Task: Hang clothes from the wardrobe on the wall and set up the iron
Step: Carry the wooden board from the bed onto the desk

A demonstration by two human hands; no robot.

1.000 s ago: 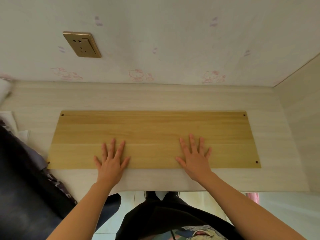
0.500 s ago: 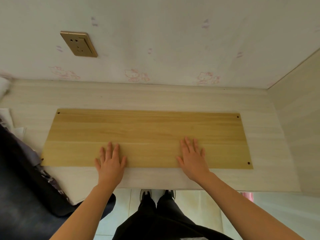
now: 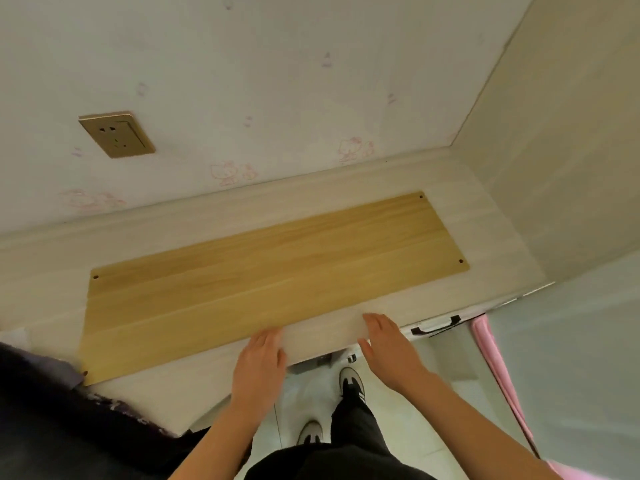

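Appearing blurred, left hand (image 3: 259,368) and right hand (image 3: 388,348) overlap the desk (image 3: 166,386) edge

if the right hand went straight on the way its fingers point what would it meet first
The near edge of the yellow wooden board, just ahead of the right hand across a strip of pale desk. Height is unclear: held higher, the hand might pass over the board instead.

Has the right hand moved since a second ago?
Yes. The right hand has drawn back toward the person: earlier it lay on the board, now it is over the bare desk in front of it.
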